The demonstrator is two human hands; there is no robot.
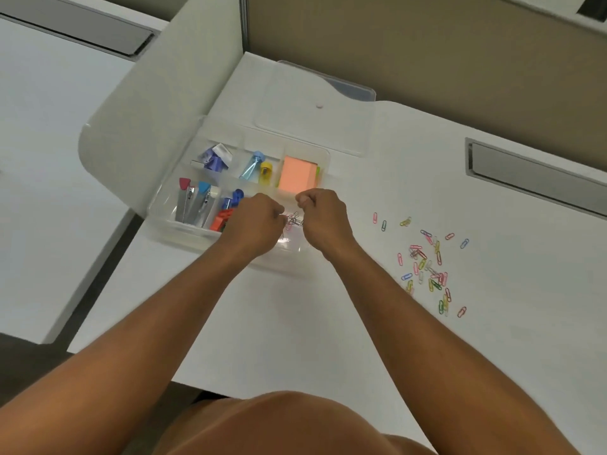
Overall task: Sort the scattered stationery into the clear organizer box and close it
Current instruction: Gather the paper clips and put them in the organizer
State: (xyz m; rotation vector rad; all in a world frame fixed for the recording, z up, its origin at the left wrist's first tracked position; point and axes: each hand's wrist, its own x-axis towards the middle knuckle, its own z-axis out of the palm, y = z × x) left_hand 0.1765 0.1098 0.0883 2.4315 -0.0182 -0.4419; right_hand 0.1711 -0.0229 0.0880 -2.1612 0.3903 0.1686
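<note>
Over organizer box, clustered paper clips

An office cubicle: white desk, beige partition wall, metal cable slot.

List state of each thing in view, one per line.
organizer box: open, partly filled
lid: flipped back, flat on desk
sticky notes: in back right compartment
loose paper clips: scattered on desk, right of box
left hand: closed over paper clips at front compartment
right hand: closed, same clips
</note>
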